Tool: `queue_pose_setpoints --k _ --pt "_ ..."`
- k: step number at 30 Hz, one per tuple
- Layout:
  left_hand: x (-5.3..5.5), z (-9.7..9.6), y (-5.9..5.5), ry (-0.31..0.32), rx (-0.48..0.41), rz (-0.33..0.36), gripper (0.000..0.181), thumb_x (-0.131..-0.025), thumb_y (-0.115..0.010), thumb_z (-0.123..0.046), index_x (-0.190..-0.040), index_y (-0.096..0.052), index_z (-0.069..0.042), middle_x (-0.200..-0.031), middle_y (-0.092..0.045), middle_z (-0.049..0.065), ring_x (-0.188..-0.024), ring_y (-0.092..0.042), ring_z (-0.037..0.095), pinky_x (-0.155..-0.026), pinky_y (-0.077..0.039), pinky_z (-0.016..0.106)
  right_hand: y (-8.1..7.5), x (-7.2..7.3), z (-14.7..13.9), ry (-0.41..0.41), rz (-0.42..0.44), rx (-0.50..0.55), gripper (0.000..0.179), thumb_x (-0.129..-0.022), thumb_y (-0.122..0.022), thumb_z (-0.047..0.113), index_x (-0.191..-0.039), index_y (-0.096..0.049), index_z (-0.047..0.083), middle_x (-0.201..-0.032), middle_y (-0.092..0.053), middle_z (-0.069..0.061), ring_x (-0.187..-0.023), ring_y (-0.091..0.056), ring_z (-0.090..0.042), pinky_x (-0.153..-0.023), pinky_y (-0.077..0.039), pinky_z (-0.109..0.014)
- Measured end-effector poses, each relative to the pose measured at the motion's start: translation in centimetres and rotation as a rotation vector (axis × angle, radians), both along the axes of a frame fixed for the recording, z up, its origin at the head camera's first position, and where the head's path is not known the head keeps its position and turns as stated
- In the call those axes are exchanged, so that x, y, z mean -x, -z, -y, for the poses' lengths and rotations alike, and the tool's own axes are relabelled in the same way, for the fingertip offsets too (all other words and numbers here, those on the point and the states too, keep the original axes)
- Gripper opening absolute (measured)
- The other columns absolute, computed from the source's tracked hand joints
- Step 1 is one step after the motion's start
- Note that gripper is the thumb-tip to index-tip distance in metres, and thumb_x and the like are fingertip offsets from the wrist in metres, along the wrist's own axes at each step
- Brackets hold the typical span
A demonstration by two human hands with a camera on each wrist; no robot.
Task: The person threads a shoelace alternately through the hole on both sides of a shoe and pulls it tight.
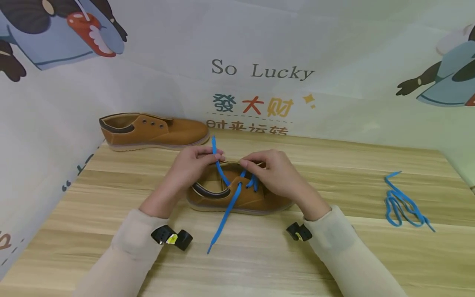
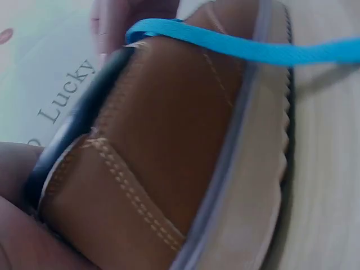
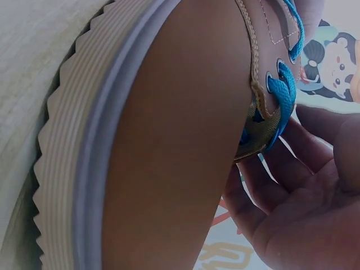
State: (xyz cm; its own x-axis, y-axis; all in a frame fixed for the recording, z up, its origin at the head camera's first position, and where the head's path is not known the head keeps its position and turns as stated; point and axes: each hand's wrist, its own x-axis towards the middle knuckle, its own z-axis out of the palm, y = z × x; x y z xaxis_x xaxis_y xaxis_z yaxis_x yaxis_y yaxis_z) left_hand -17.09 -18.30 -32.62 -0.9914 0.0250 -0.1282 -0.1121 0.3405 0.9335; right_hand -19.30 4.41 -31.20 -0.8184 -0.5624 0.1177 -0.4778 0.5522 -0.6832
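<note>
A brown leather shoe (image 1: 219, 202) lies on the table, its toe to the right and a blue lace (image 1: 255, 181) threaded through several eyelets. My left hand (image 1: 189, 168) pinches one end of this lace above the shoe's opening, its tip pointing up. The other lace end (image 1: 225, 222) runs from a near eyelet over the side onto the table. With thumb and fingers, my right hand (image 1: 276, 173) grips the shoe's upper by the tongue; in the right wrist view its fingers (image 3: 247, 191) reach behind the tongue (image 3: 256, 140). What lies between those fingertips is partly hidden.
A second brown shoe (image 1: 185, 131), with bare eyelets, stands at the table's back left. Another blue lace (image 1: 404, 202) lies loosely bunched on the right side of the wooden table (image 1: 352, 255). A printed cloth (image 1: 352, 49) hangs behind the table.
</note>
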Motion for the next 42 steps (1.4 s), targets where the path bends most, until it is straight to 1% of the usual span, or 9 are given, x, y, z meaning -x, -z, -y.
queue_pose_setpoints --k 3,8,12,16,21,25,33,37,42 --pt "0.1 0.4 -0.3 -0.014 -0.12 0.011 0.035 -0.105 -0.054 -0.023 -0.131 -0.063 0.0 -0.121 -0.073 0.008 -0.123 -0.064 0.022 -0.117 -0.04 0.041 0.1 0.0 0.0 -0.01 -0.001 0.005 0.025 -0.102 -0.061 0.026 -0.115 -0.077 0.01 -0.114 -0.077 -0.006 -0.102 -0.072 -0.02 -0.089 -0.059 -0.038" --pt "0.0 0.9 -0.9 -0.031 -0.271 -0.001 0.037 -0.108 -0.049 -0.028 -0.13 -0.061 -0.001 -0.102 -0.075 -0.006 -0.102 -0.071 0.012 -0.096 -0.056 0.027 0.3 0.1 0.1 -0.015 -0.009 0.001 0.025 -0.102 -0.061 0.025 -0.115 -0.076 0.009 -0.114 -0.077 -0.006 -0.102 -0.072 -0.02 -0.089 -0.059 -0.037" --pt "-0.2 1.1 -1.6 -0.05 -0.354 -0.021 0.038 -0.109 -0.043 -0.033 -0.122 -0.062 -0.002 -0.099 -0.072 -0.007 -0.098 -0.07 0.009 -0.089 -0.057 0.022 0.3 0.1 0.1 -0.013 -0.021 -0.005 0.026 -0.103 -0.06 0.025 -0.116 -0.076 0.009 -0.116 -0.076 -0.007 -0.103 -0.072 -0.021 -0.09 -0.059 -0.038" --pt "-0.4 1.2 -2.2 -0.072 -0.395 -0.072 0.039 -0.109 -0.046 -0.03 -0.125 -0.062 0.001 -0.098 -0.071 -0.006 -0.097 -0.069 0.011 -0.089 -0.057 0.021 0.5 0.2 0.1 -0.002 -0.029 -0.002 0.027 -0.104 -0.058 0.025 -0.116 -0.076 0.008 -0.116 -0.076 -0.007 -0.102 -0.072 -0.021 -0.09 -0.058 -0.039" --pt "-0.6 0.8 -2.6 -0.074 -0.329 -0.122 0.038 -0.107 -0.051 -0.024 -0.135 -0.059 0.001 -0.09 -0.072 -0.009 -0.092 -0.071 0.009 -0.088 -0.058 0.021 0.5 0.2 0.0 0.019 -0.005 0.018 0.027 -0.104 -0.058 0.025 -0.116 -0.076 0.009 -0.116 -0.076 -0.007 -0.102 -0.071 -0.021 -0.089 -0.058 -0.039" --pt "-0.6 0.5 -2.7 -0.053 -0.275 -0.114 0.036 -0.108 -0.048 -0.022 -0.135 -0.058 0.0 -0.089 -0.071 -0.009 -0.091 -0.071 0.007 -0.087 -0.058 0.022 0.5 0.2 0.0 0.034 0.013 0.032 0.027 -0.104 -0.058 0.025 -0.116 -0.076 0.009 -0.117 -0.076 -0.007 -0.102 -0.071 -0.021 -0.088 -0.058 -0.039" --pt "-0.9 0.5 -2.8 -0.059 -0.288 -0.145 0.038 -0.108 -0.049 -0.028 -0.127 -0.063 0.002 -0.085 -0.072 -0.009 -0.084 -0.072 0.006 -0.085 -0.059 0.023 0.7 0.3 0.1 0.044 0.011 0.038 0.027 -0.104 -0.058 0.025 -0.115 -0.077 0.01 -0.115 -0.076 -0.007 -0.099 -0.071 -0.02 -0.087 -0.057 -0.038" --pt "-0.9 0.1 -2.8 0.023 -0.172 -0.145 0.036 -0.105 -0.055 -0.027 -0.123 -0.068 0.001 -0.082 -0.075 -0.007 -0.076 -0.073 0.009 -0.084 -0.06 0.026 0.7 0.4 0.2 0.052 0.009 0.046 0.026 -0.103 -0.059 0.025 -0.114 -0.077 0.01 -0.113 -0.077 -0.006 -0.097 -0.071 -0.019 -0.087 -0.057 -0.038" --pt "-1.4 -0.8 -2.8 0.188 0.071 -0.166 0.028 -0.105 -0.055 -0.019 -0.114 -0.072 0.0 -0.082 -0.076 0.005 -0.07 -0.07 0.013 -0.074 -0.059 0.031 0.8 0.4 0.3 0.061 0.008 0.057 0.025 -0.103 -0.059 0.025 -0.112 -0.078 0.01 -0.109 -0.078 -0.005 -0.091 -0.069 -0.016 -0.081 -0.055 -0.033"
